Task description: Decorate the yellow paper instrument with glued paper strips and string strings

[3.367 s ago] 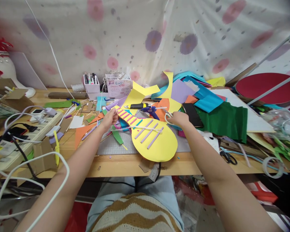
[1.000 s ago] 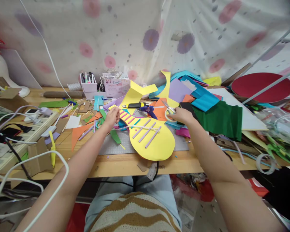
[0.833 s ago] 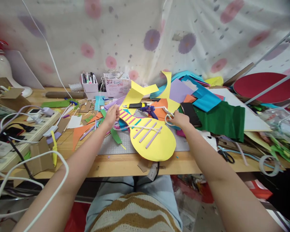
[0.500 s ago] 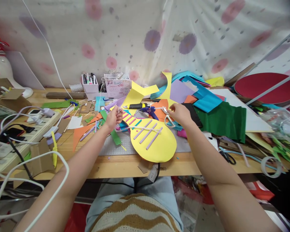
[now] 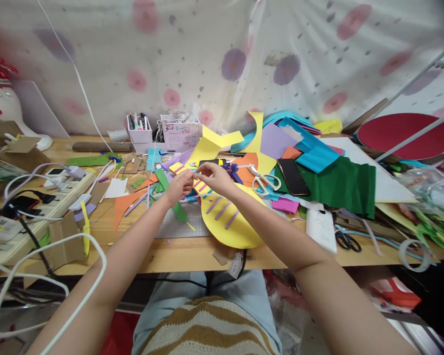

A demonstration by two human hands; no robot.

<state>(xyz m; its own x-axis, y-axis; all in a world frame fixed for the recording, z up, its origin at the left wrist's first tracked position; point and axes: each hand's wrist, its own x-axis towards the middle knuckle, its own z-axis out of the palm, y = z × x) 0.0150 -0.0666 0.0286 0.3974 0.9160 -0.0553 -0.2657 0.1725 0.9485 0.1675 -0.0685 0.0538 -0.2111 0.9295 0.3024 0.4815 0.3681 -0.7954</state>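
Note:
A yellow paper cutout [image 5: 240, 231], rounded with a narrow neck, lies at the table's front with lilac, pink and blue strips across it. Over its neck, my left hand [image 5: 181, 187] is closed on white string, mostly hidden by the fingers. My right hand [image 5: 215, 178] meets it from the right, thumb and fingers pinched together; what lies between them is too small to make out. White-handled scissors [image 5: 266, 184] rest just right of the cutout. Behind my right hand, a blue glue gun [image 5: 234, 172] is partly covered.
A grey cutting mat [image 5: 177, 228] lies under the cutout. Coloured paper scraps, a black phone [image 5: 293, 176], a green sheet [image 5: 346, 185] and black-handled scissors [image 5: 348, 241] are to the right. A power strip [image 5: 55, 212] with cables is at left; pen holders [image 5: 139, 133] stand behind.
My right hand has moved left from beside the white-handled scissors to meet my left hand, which has shifted slightly downward. The scissors now lie free with their handles in full view.

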